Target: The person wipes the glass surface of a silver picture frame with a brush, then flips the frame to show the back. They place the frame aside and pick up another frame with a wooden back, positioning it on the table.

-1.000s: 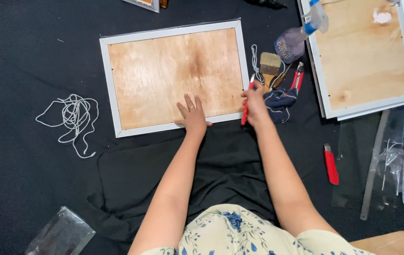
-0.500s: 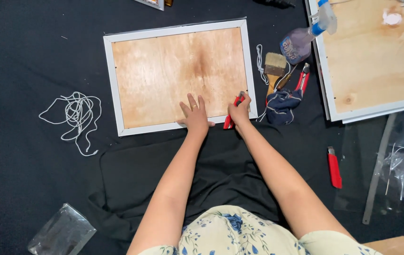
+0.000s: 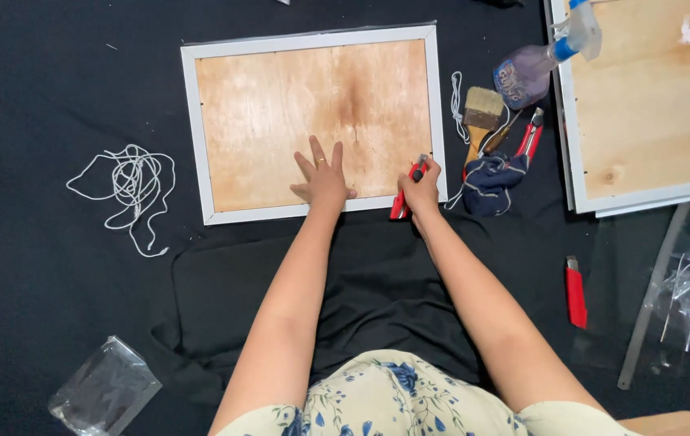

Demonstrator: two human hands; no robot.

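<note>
Fingers of the left hand (image 3: 325,173) lie spread and flat on the plywood backing of the white picture frame (image 3: 192,121), pressing near its near edge. Those of the right hand (image 3: 422,187) are curled tight around a red pair of pliers (image 3: 403,198), whose tip sits at the frame's near right corner, just over the white rim.

That frame lies face down on black cloth (image 3: 54,97), in the middle of the scene. It looks rigid and fairly light: a thin wooden board in a narrow moulding, likely to slide on the cloth unless held down. Its long edges or corners seem the safest places to grip, since the board would flex in the middle and any glass beneath would be fragile.

Right of it lie a paintbrush (image 3: 482,109), a spray bottle (image 3: 535,69), a second red-handled plier (image 3: 532,133) and a bundled dark cloth (image 3: 490,182). A second frame (image 3: 652,198) sits far right, with a red utility knife (image 3: 576,292) nearer. A tangle of white cord (image 3: 131,186) lies left.
</note>
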